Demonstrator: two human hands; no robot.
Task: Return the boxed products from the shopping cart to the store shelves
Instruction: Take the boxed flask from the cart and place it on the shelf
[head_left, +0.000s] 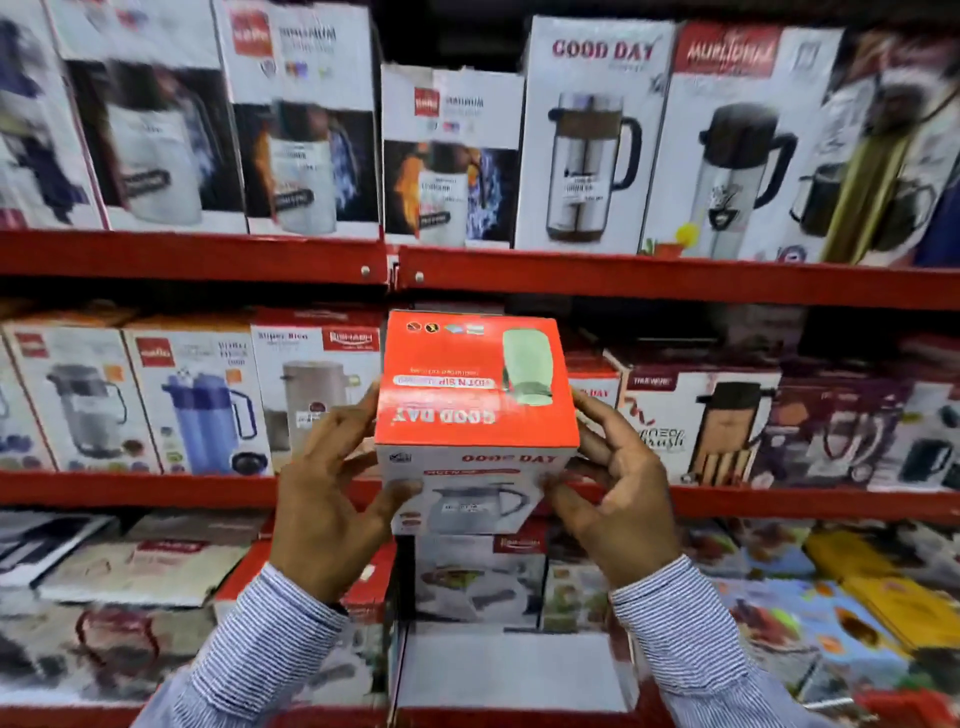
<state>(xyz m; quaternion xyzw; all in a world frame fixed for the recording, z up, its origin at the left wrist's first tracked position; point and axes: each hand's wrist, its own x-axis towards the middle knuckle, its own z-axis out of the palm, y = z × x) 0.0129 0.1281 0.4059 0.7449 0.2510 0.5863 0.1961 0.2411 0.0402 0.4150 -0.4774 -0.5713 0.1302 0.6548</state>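
The left hand (332, 499) and right hand (618, 499) clamp the orange Good Day box (475, 395) by its side walls before the middle shelf (779, 501); its stiff, glossy, probably light card suits such flat-sided holds.

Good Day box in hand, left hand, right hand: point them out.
Good Day box (475, 384), head view, orange top face.
Left hand (324, 512), head view, back of hand.
Right hand (626, 512), head view, back of hand.

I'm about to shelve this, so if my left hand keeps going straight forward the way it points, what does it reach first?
Probably the grey jug box on the middle shelf, just behind your left hand holding the orange box. Depth is unclear.
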